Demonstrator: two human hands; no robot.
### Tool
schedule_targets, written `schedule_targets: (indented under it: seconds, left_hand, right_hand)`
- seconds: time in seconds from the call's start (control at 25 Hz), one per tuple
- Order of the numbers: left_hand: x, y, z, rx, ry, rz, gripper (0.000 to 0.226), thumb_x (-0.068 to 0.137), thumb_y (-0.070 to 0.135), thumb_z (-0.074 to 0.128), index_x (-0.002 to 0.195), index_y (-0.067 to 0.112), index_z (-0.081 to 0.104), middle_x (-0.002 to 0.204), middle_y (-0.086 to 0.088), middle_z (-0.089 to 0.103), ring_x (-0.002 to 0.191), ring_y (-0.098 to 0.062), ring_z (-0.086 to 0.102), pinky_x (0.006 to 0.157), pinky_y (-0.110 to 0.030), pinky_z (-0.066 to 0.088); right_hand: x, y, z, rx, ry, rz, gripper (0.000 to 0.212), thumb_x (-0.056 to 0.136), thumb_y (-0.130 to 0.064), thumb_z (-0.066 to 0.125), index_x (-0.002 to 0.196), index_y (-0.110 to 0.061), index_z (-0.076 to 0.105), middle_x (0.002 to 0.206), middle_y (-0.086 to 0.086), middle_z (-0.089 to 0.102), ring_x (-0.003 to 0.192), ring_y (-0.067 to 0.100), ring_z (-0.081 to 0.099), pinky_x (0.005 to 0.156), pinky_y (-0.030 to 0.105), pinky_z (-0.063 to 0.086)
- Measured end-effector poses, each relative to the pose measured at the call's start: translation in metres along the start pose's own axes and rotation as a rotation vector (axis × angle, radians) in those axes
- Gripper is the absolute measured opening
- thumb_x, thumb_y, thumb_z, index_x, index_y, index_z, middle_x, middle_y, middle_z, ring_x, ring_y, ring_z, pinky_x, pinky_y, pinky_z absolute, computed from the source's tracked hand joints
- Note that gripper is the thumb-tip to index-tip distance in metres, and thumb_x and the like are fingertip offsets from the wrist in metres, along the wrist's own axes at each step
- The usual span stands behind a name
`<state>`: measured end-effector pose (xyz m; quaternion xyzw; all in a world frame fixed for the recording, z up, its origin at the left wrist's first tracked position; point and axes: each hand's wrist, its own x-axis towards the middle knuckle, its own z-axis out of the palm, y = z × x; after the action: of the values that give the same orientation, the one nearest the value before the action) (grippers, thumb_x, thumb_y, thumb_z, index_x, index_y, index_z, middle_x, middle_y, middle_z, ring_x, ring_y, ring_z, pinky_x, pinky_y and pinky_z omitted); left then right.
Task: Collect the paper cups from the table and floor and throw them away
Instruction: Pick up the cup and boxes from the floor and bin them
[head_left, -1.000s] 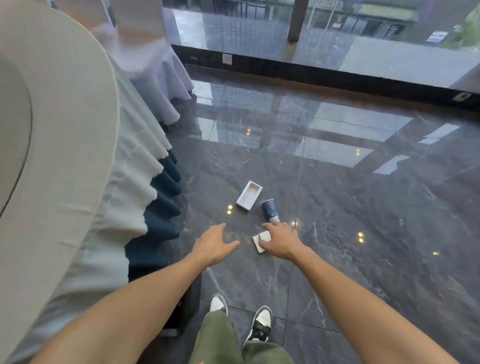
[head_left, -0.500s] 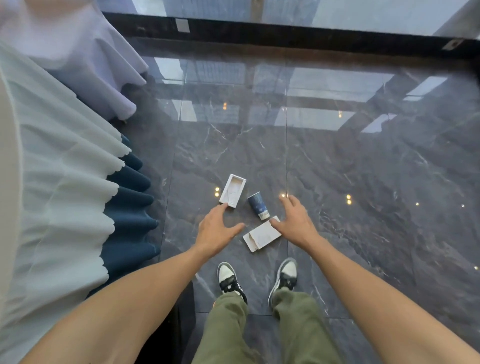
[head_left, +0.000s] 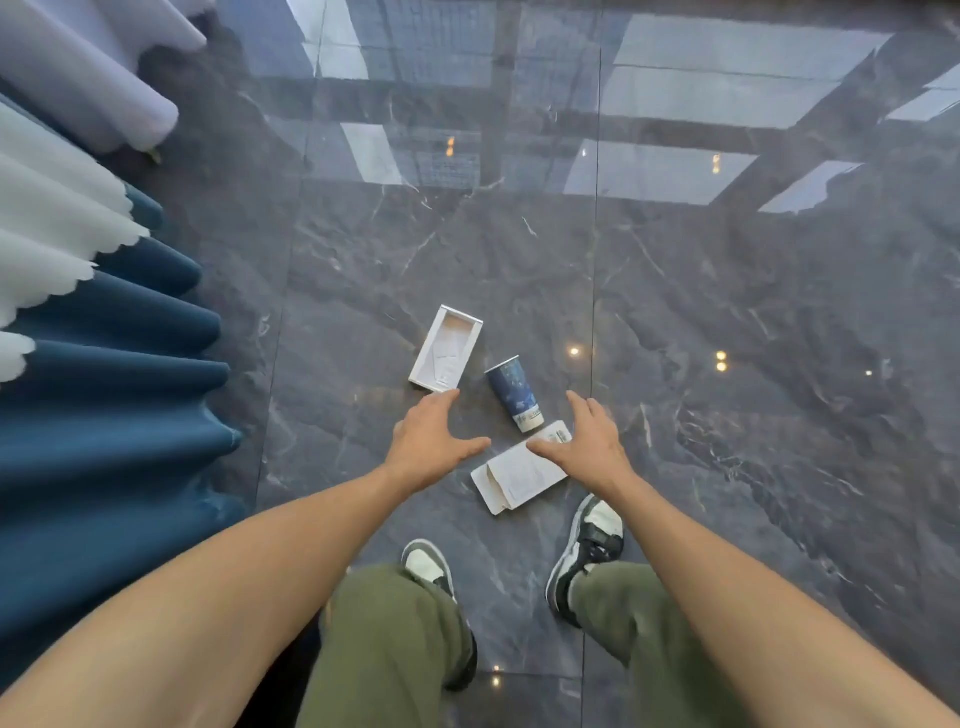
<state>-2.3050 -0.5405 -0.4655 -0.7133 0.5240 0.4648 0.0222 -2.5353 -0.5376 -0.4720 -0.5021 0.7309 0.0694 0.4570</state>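
A dark blue paper cup (head_left: 515, 393) lies on its side on the grey marble floor, its mouth pointing away from me. My left hand (head_left: 430, 442) hovers open just left of it, fingers spread, holding nothing. My right hand (head_left: 589, 442) is open too, just right of the cup, its fingers over one end of a flat white carton (head_left: 511, 474). Neither hand touches the cup.
A white open box tray (head_left: 445, 347) lies on the floor beyond my left hand. Blue and white table skirting (head_left: 104, 374) hangs along the left. My two feet in sneakers (head_left: 589, 545) stand just behind the carton. The polished floor (head_left: 727, 312) reflects windows.
I have stepped closer and my view has tilted down. Both hands have spread to either side of the cup, and the right hand has come off the white carton's middle.
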Motion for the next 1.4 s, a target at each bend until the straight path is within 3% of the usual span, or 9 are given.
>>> schedule_targets:
  seconds: [0.08, 0.2, 0.36, 0.52, 0.68, 0.88, 1.04, 1.24, 1.4]
  left_hand:
    - [0.054, -0.021, 0.034, 0.061, -0.014, -0.006, 0.095, 0.078, 0.058, 0.078, 0.157, 0.024, 0.039, 0.160, 0.002, 0.045, 0.146, -0.022, 0.043, 0.115, -0.042, 0.034]
    - [0.133, -0.049, 0.077, 0.034, 0.023, -0.076, 0.099, 0.079, 0.061, 0.078, 0.159, 0.022, 0.035, 0.162, -0.003, 0.040, 0.149, -0.025, 0.039, 0.117, -0.045, 0.032]
    - [0.226, -0.080, 0.127, 0.022, 0.106, -0.130, 0.080, 0.093, 0.044, 0.068, 0.160, 0.020, 0.032, 0.162, -0.014, 0.034, 0.151, -0.034, 0.032, 0.120, -0.052, 0.029]
    - [0.280, -0.105, 0.149, 0.152, 0.262, -0.151, 0.073, 0.100, 0.022, 0.058, 0.163, 0.018, 0.021, 0.165, -0.022, 0.018, 0.155, -0.041, 0.015, 0.123, -0.056, 0.021]
    - [0.300, -0.126, 0.154, 0.176, 0.312, -0.142, 0.075, 0.099, 0.027, 0.063, 0.161, 0.016, 0.022, 0.154, -0.022, 0.034, 0.144, -0.042, 0.033, 0.115, -0.057, 0.034]
    - [0.305, -0.140, 0.147, 0.208, 0.327, -0.190, 0.089, 0.091, 0.042, 0.073, 0.160, 0.015, 0.022, 0.154, -0.022, 0.038, 0.139, -0.042, 0.040, 0.110, -0.053, 0.038]
    - [0.316, -0.135, 0.147, 0.169, 0.278, -0.291, 0.103, 0.081, 0.057, 0.080, 0.155, 0.007, 0.028, 0.153, -0.025, 0.041, 0.139, -0.045, 0.041, 0.112, -0.052, 0.036]
    - [0.306, -0.127, 0.168, 0.020, 0.142, -0.289, 0.077, 0.084, 0.028, 0.083, 0.141, 0.002, 0.039, 0.151, -0.028, 0.040, 0.138, -0.047, 0.042, 0.114, -0.051, 0.039]
    - [0.296, -0.121, 0.186, -0.041, 0.059, -0.155, 0.054, 0.088, 0.013, 0.071, 0.132, -0.002, 0.043, 0.129, -0.022, 0.060, 0.120, -0.042, 0.060, 0.091, -0.045, 0.053]
  right_hand:
    - [0.057, 0.025, 0.032, 0.009, -0.027, 0.012, 0.110, 0.080, -0.057, 0.078, 0.164, -0.027, 0.015, 0.173, 0.009, 0.009, 0.160, 0.030, 0.005, 0.124, 0.058, 0.021]
    - [0.137, 0.053, 0.074, 0.024, -0.012, 0.025, 0.113, 0.078, -0.058, 0.079, 0.164, -0.025, 0.013, 0.173, 0.009, 0.010, 0.159, 0.033, 0.012, 0.123, 0.058, 0.023]
    - [0.228, 0.073, 0.124, -0.020, 0.024, -0.012, 0.107, 0.078, -0.055, 0.079, 0.160, -0.018, 0.022, 0.164, 0.010, 0.033, 0.149, 0.034, 0.036, 0.117, 0.056, 0.036]
    - [0.272, 0.089, 0.164, -0.135, 0.078, -0.054, 0.073, 0.078, -0.055, 0.077, 0.131, -0.018, 0.043, 0.131, 0.009, 0.061, 0.120, 0.033, 0.058, 0.103, 0.052, 0.047]
    - [0.276, 0.104, 0.179, -0.047, 0.125, -0.063, 0.050, 0.078, -0.051, 0.071, 0.112, -0.018, 0.052, 0.111, 0.003, 0.065, 0.103, 0.030, 0.063, 0.095, 0.047, 0.049]
    - [0.247, 0.127, 0.172, 0.302, 0.269, 0.071, 0.052, 0.069, -0.056, 0.072, 0.108, -0.025, 0.054, 0.101, -0.006, 0.066, 0.094, 0.022, 0.066, 0.087, 0.045, 0.055]
    - [0.228, 0.148, 0.171, 0.513, 0.424, 0.160, 0.057, 0.068, -0.053, 0.074, 0.114, -0.026, 0.057, 0.109, -0.004, 0.063, 0.101, 0.021, 0.064, 0.091, 0.046, 0.055]
    - [0.199, 0.178, 0.199, 0.802, 0.598, 0.455, 0.062, 0.076, -0.046, 0.078, 0.124, -0.016, 0.052, 0.124, 0.009, 0.051, 0.106, 0.029, 0.060, 0.092, 0.051, 0.054]
    - [0.186, 0.181, 0.225, 1.057, 0.533, 0.599, 0.063, 0.076, -0.047, 0.078, 0.125, -0.019, 0.050, 0.123, 0.009, 0.058, 0.101, 0.028, 0.064, 0.087, 0.047, 0.055]
